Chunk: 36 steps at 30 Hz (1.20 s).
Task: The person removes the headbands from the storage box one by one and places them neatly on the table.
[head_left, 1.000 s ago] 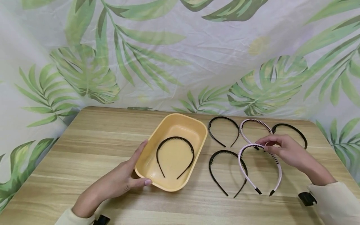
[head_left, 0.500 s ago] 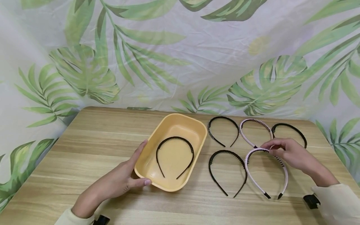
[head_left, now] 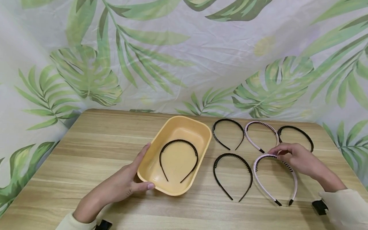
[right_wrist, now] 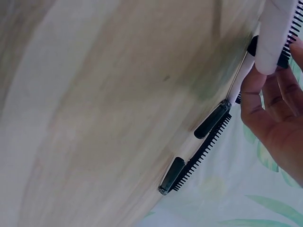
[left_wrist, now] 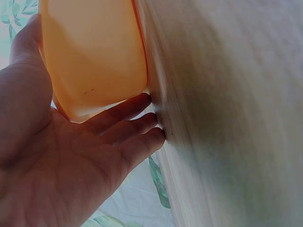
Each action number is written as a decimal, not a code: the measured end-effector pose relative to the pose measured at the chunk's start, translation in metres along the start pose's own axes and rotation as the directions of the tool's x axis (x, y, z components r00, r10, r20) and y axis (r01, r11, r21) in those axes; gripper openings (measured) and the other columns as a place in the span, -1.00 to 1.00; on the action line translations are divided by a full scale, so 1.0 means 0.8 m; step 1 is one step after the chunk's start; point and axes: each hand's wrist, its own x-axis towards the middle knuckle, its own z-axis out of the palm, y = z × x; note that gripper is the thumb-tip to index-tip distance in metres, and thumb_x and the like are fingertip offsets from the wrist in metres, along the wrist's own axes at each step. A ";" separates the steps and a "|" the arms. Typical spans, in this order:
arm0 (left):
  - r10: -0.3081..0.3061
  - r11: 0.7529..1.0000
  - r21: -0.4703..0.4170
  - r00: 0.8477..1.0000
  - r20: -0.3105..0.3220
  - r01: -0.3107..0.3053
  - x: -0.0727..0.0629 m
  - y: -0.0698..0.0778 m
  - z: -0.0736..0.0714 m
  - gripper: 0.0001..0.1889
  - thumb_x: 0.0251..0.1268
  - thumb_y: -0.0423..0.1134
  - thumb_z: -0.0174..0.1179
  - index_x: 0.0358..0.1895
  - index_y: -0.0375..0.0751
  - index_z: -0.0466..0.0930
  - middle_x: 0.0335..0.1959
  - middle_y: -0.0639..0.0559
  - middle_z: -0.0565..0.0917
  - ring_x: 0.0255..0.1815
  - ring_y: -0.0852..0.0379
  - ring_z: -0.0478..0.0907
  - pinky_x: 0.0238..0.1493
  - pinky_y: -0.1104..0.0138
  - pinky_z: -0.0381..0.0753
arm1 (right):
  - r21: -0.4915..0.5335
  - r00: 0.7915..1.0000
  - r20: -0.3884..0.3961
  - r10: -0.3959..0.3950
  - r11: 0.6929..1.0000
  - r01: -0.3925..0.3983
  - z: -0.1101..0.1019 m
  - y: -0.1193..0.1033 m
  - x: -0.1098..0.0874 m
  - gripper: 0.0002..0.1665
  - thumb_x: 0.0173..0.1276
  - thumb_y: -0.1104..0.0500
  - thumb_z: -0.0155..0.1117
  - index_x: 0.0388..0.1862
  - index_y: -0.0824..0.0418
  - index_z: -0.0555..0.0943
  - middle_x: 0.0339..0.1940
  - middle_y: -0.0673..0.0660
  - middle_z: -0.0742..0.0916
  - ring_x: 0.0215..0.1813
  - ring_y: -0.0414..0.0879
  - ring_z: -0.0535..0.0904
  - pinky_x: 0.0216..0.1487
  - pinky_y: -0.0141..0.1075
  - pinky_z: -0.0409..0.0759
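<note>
My left hand (head_left: 123,182) rests against the near left corner of a yellow plastic basin (head_left: 178,188), thumb along its front side and fingers along its left side. In the left wrist view the lower fingertips (left_wrist: 158,135) touch the table beside the basin. A black toothed headband (head_left: 179,141) lies inside. My right hand (head_left: 299,158) pinches the top of a pink headband (head_left: 257,179) with black teeth and black tips, its ends toward the front edge. To its left lies a black headband (head_left: 215,177).
Behind these, a black headband (head_left: 228,120), a second pink headband (head_left: 253,140) and another black headband (head_left: 300,129) lie in a row at the back right. They rest on the wooden table (head_left: 95,143). A leaf-patterned cloth (head_left: 161,73) hangs behind it.
My right hand has moved slightly right and toward the front with the pink headband, which no longer overlaps the black headband beside it. The left hand and basin have stayed put.
</note>
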 end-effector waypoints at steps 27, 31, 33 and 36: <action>0.005 1.000 0.005 1.000 -0.008 -0.005 -0.001 0.000 0.000 0.24 0.31 0.17 0.40 0.74 0.21 -0.45 0.66 -0.33 0.20 0.47 -0.13 0.47 0.47 -0.20 0.31 | -0.087 1.000 -0.010 -0.006 0.996 0.005 0.007 0.002 0.003 -0.70 0.35 0.48 0.32 -0.11 0.17 0.81 -0.16 0.05 0.80 -0.13 -0.45 0.58 -0.17 -0.40 0.61; 0.005 1.000 0.001 1.000 -0.003 -0.005 -0.001 0.000 0.000 0.24 0.31 0.17 0.40 0.73 0.22 -0.46 0.66 -0.33 0.19 0.46 -0.12 0.47 0.47 -0.18 0.32 | -0.101 1.000 -0.018 -0.020 0.995 0.018 0.008 0.002 0.003 -0.69 0.33 0.49 0.34 -0.12 0.16 0.81 -0.17 0.04 0.80 -0.14 -0.47 0.57 -0.19 -0.40 0.61; 0.004 1.000 0.000 1.000 -0.003 -0.004 -0.001 0.001 0.000 0.24 0.31 0.17 0.40 0.74 0.22 -0.45 0.66 -0.33 0.19 0.46 -0.11 0.48 0.47 -0.18 0.32 | -0.106 0.999 -0.022 -0.025 0.994 0.022 0.008 0.003 0.003 -0.69 0.32 0.50 0.34 -0.12 0.16 0.81 -0.18 0.03 0.80 -0.14 -0.48 0.56 -0.20 -0.40 0.61; 0.004 1.000 0.000 1.000 -0.003 -0.004 -0.001 0.001 -0.001 0.24 0.31 0.17 0.40 0.74 0.22 -0.45 0.66 -0.33 0.19 0.45 -0.11 0.48 0.47 -0.18 0.31 | -0.111 0.999 -0.023 -0.027 0.994 0.025 0.008 0.003 0.004 -0.69 0.31 0.50 0.35 -0.12 0.16 0.81 -0.19 0.02 0.80 -0.15 -0.48 0.56 -0.20 -0.41 0.60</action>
